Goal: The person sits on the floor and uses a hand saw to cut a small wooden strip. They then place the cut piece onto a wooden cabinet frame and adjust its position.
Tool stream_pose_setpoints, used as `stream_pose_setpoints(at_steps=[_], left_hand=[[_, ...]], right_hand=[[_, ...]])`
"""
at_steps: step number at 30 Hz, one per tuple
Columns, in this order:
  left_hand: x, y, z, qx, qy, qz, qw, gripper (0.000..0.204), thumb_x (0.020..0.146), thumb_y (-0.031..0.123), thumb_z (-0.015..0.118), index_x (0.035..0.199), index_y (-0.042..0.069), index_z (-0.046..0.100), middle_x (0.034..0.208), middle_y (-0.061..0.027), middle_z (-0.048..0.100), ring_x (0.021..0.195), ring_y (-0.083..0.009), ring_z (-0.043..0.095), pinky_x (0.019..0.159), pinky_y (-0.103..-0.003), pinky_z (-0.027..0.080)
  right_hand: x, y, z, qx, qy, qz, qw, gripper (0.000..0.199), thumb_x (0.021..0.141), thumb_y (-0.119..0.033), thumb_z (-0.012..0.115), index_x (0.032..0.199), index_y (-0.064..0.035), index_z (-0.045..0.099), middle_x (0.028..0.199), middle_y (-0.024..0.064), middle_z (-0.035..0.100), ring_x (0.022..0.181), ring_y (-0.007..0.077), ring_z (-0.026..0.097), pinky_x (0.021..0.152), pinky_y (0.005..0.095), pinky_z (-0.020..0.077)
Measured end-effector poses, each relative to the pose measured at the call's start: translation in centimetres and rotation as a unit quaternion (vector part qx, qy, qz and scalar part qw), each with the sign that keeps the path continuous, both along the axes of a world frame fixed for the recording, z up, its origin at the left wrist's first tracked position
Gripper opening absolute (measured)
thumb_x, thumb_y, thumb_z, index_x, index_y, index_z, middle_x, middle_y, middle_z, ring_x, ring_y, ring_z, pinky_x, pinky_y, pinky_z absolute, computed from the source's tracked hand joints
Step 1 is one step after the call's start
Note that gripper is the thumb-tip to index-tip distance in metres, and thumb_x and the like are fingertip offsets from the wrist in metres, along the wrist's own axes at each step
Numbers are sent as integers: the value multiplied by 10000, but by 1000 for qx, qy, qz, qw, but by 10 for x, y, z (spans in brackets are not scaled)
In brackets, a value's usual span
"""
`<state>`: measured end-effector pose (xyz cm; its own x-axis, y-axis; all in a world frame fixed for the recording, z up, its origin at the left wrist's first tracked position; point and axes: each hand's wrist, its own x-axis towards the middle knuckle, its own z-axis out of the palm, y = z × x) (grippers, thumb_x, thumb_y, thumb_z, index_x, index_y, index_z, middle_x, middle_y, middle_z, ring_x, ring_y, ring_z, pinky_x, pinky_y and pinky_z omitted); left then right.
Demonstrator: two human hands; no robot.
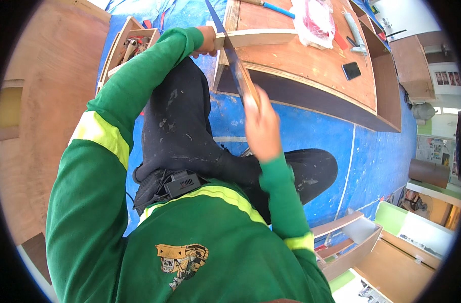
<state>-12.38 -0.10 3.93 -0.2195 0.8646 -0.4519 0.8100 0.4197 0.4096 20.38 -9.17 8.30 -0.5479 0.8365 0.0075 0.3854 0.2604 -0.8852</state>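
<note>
My right hand point(262, 123), slightly blurred, is closed around the wooden handle of a handsaw point(231, 54). The saw's long dark blade slants up and away to the left, crossing a pale wooden strip point(266, 37) near its left end. My left hand point(207, 41) grips that end, just left of the blade; its fingers are partly hidden by the sleeve and strip. The strip lies across the left edge of a low wooden cabinet point(301, 68) whose flat top serves as its support. How deep the blade sits in the wood cannot be made out.
On the cabinet top lie a plastic bag point(314, 22), a caulking gun point(355, 33), a phone point(351, 70) and a blue-handled tool point(278, 10). A wooden toolbox point(120, 48) stands left of my knee. A drawer point(349, 245) rests on the blue floor sheet point(321, 131) at right.
</note>
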Motion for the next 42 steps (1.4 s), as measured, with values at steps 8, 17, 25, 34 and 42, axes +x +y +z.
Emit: stream_pose_setpoints(at_steps=[8, 17, 25, 34, 42], left_hand=[[-1, -1, 2, -15, -38, -19, 999, 327, 875, 273, 884, 941, -34, 791, 768, -93, 749, 616, -232, 751, 559, -425, 599], [3, -7, 12, -17, -25, 1, 1000, 323, 865, 287, 893, 910, -16, 792, 786, -98, 757, 652, -263, 757, 601, -449, 601], [4, -27, 29, 9, 6, 20, 1000, 447, 855, 394, 904, 947, -33, 808, 811, -121, 787, 661, -256, 775, 639, -417, 626], [-6, -89, 73, 116, 173, 43, 977, 620, 792, 575, 920, 1034, 8, 845, 970, -227, 820, 950, -400, 811, 913, -497, 629], [-22, -94, 79, 38, 133, 74, 988, 731, 758, 640, 915, 1106, 1, 847, 1022, -248, 819, 1003, -425, 804, 943, -505, 625]], right_hand=[[164, -109, 60, -63, -93, -20, 993, 464, 1119, -191, 563, 1521, 41, 560, 1275, 271, 766, 1201, 399, 776, 1001, 443, 588], [-41, 31, -27, 86, 17, 4, 996, 388, 1143, -310, 583, 1406, -27, 620, 1018, 329, 745, 1011, 553, 718, 824, 568, 580], [-43, 9, -17, 75, 51, 17, 996, 402, 1136, -315, 600, 1427, -36, 593, 1017, 337, 748, 974, 561, 719, 796, 612, 565], [-54, -9, 20, 110, 104, 66, 986, 408, 1114, -295, 646, 1408, -23, 569, 934, 342, 735, 925, 566, 712, 751, 626, 557], [-51, -22, -5, 116, 123, 77, 983, 384, 1105, -240, 657, 1413, -29, 569, 981, 343, 725, 946, 559, 709, 740, 613, 547]])
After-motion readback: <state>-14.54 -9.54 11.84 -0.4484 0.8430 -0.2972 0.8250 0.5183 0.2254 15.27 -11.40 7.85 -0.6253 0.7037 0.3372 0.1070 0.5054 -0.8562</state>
